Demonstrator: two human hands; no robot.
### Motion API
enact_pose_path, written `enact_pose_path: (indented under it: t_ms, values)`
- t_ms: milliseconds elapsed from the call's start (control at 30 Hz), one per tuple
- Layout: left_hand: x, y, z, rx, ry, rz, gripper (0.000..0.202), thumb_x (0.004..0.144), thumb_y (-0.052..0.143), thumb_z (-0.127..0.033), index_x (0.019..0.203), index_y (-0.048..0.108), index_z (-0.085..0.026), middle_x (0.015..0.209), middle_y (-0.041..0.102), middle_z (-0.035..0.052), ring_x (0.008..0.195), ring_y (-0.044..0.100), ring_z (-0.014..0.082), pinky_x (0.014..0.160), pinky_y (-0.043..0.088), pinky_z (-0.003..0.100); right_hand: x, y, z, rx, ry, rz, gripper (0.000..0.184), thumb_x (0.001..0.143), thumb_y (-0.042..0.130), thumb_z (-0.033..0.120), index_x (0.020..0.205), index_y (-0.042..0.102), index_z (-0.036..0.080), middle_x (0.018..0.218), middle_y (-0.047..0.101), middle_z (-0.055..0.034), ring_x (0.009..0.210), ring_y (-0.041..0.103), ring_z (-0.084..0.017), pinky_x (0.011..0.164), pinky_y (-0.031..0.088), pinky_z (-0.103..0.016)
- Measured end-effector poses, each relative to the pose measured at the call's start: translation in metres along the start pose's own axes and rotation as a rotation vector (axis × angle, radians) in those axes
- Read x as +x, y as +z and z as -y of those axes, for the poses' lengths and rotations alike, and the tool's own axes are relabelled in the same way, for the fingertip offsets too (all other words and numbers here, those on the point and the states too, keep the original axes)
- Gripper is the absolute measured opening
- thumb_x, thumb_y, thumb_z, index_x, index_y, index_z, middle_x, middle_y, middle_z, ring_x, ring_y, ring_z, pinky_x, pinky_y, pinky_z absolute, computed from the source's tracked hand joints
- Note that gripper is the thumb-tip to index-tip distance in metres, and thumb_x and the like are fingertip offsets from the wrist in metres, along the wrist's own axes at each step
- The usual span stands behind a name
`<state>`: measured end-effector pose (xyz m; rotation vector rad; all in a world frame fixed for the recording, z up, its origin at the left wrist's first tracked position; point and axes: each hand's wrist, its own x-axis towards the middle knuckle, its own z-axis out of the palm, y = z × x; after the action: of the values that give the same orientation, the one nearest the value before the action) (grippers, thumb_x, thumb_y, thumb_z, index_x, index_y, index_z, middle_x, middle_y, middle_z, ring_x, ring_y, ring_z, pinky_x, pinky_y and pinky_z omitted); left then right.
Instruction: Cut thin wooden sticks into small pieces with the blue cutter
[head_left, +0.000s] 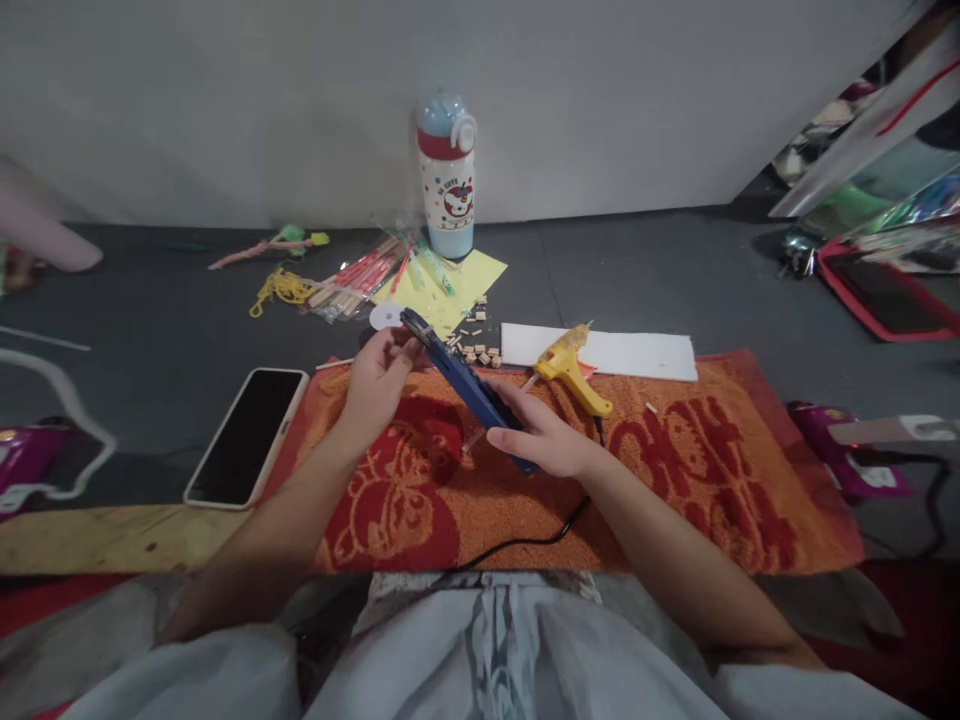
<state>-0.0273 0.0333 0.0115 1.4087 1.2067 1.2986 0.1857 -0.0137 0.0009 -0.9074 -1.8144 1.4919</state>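
A long, flat dark blue object (469, 385), like a phone in a case seen nearly edge-on, is tilted above the orange towel (480, 520). My left hand (382, 370) closes its fingers at the far, blackish end. Nearer to me, my right hand (544, 435) grips the lower part, thumb on the near side and fingers behind. The side turned away from me is hidden. Just beyond the right hand lies a yellow glue gun (566, 365), its nozzle pointing away. Small wooden pieces (480, 355) are scattered behind the blue object.
A white strip (637, 352) lies under the glue gun's front. Behind are a bottle (448, 180), yellow paper (480, 275) and bundled sticks (360, 280). A phone (247, 435) rests at left. A black cord (525, 541) crosses the towel. Purple devices (851, 450) stand at both sides.
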Motion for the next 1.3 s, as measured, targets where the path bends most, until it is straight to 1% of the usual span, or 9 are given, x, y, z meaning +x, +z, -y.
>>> enact_pose_path:
  t_ms: [133, 200, 300, 433, 600, 733, 933, 1067, 1300]
  values:
    - [-0.004, -0.003, -0.008, 0.292, 0.168, -0.03, 0.02, 0.083, 0.055, -0.034, 0.077, 0.059, -0.016, 0.068, 0.062, -0.0009, 0.064, 0.057, 0.01, 0.064, 0.046, 0.021, 0.001, 0.0, 0.004, -0.126, -0.01, -0.03, 0.063, 0.083, 0.057, 0.043, 0.134, 0.038, 0.012, 0.134, 0.05, -0.0158, 0.12, 0.05, -0.03, 0.102, 0.04, -0.046]
    - [-0.006, -0.003, -0.013, 0.358, 0.191, -0.046, 0.014, 0.082, 0.053, -0.024, 0.072, 0.059, -0.016, 0.065, 0.062, -0.0012, 0.062, 0.056, 0.0098, 0.061, 0.045, 0.021, 0.0, 0.0, 0.005, -0.179, -0.015, -0.041, 0.065, 0.082, 0.059, 0.043, 0.135, 0.037, 0.012, 0.135, 0.049, -0.017, 0.121, 0.05, -0.03, 0.103, 0.039, -0.047]
    - [-0.007, -0.003, -0.019, 0.37, 0.16, -0.034, 0.016, 0.079, 0.051, -0.016, 0.064, 0.058, -0.016, 0.057, 0.06, -0.0015, 0.057, 0.055, 0.0096, 0.057, 0.044, 0.02, -0.002, -0.001, 0.005, -0.238, -0.024, -0.048, 0.068, 0.081, 0.06, 0.044, 0.136, 0.036, 0.012, 0.135, 0.049, -0.0179, 0.121, 0.05, -0.031, 0.104, 0.037, -0.048]
    - [-0.004, -0.005, -0.016, 0.227, 0.079, 0.033, 0.018, 0.079, 0.053, -0.019, 0.063, 0.058, -0.015, 0.052, 0.058, -0.0015, 0.051, 0.054, 0.0091, 0.054, 0.044, 0.021, -0.002, -0.002, 0.004, -0.251, -0.03, -0.049, 0.072, 0.08, 0.06, 0.045, 0.136, 0.035, 0.009, 0.135, 0.049, -0.0191, 0.122, 0.049, -0.031, 0.104, 0.037, -0.047]
    - [0.0, -0.009, -0.007, 0.019, -0.014, 0.121, 0.023, 0.081, 0.058, -0.033, 0.066, 0.059, -0.016, 0.052, 0.057, -0.0014, 0.045, 0.052, 0.0093, 0.048, 0.043, 0.022, -0.002, -0.003, 0.004, -0.232, -0.04, -0.029, 0.07, 0.081, 0.06, 0.045, 0.137, 0.034, 0.011, 0.134, 0.05, -0.0178, 0.12, 0.05, -0.031, 0.103, 0.039, -0.046]
    - [-0.001, -0.007, -0.016, 0.132, 0.019, 0.057, 0.027, 0.078, 0.062, -0.037, 0.063, 0.057, -0.015, 0.048, 0.056, -0.0016, 0.044, 0.053, 0.0085, 0.048, 0.043, 0.02, -0.002, -0.004, 0.005, -0.209, -0.032, -0.007, 0.071, 0.081, 0.059, 0.044, 0.137, 0.034, 0.007, 0.132, 0.051, -0.0186, 0.119, 0.051, -0.03, 0.102, 0.04, -0.045]
    - [-0.003, -0.002, -0.029, 0.303, 0.011, -0.033, 0.019, 0.079, 0.055, -0.018, 0.06, 0.055, -0.015, 0.047, 0.058, -0.0015, 0.044, 0.055, 0.0075, 0.047, 0.044, 0.017, -0.002, -0.003, 0.006, -0.187, -0.041, -0.013, 0.064, 0.085, 0.055, 0.044, 0.137, 0.035, 0.012, 0.135, 0.049, -0.0168, 0.122, 0.049, -0.03, 0.104, 0.038, -0.046]
    - [-0.004, -0.003, -0.027, 0.368, 0.033, -0.049, 0.016, 0.077, 0.053, -0.014, 0.061, 0.056, -0.015, 0.048, 0.059, -0.0022, 0.044, 0.056, 0.0072, 0.048, 0.044, 0.016, -0.002, -0.004, 0.005, -0.178, -0.05, -0.007, 0.062, 0.086, 0.053, 0.043, 0.135, 0.036, 0.01, 0.132, 0.052, -0.0176, 0.119, 0.051, -0.029, 0.102, 0.039, -0.046]
    - [-0.004, -0.008, -0.024, 0.464, 0.09, -0.029, 0.016, 0.079, 0.052, -0.018, 0.065, 0.059, -0.015, 0.051, 0.061, -0.002, 0.047, 0.057, 0.0079, 0.05, 0.043, 0.017, -0.003, -0.005, 0.004, -0.139, -0.02, -0.008, 0.056, 0.087, 0.052, 0.043, 0.132, 0.041, 0.012, 0.127, 0.056, -0.014, 0.122, 0.048, -0.03, 0.103, 0.038, -0.047]
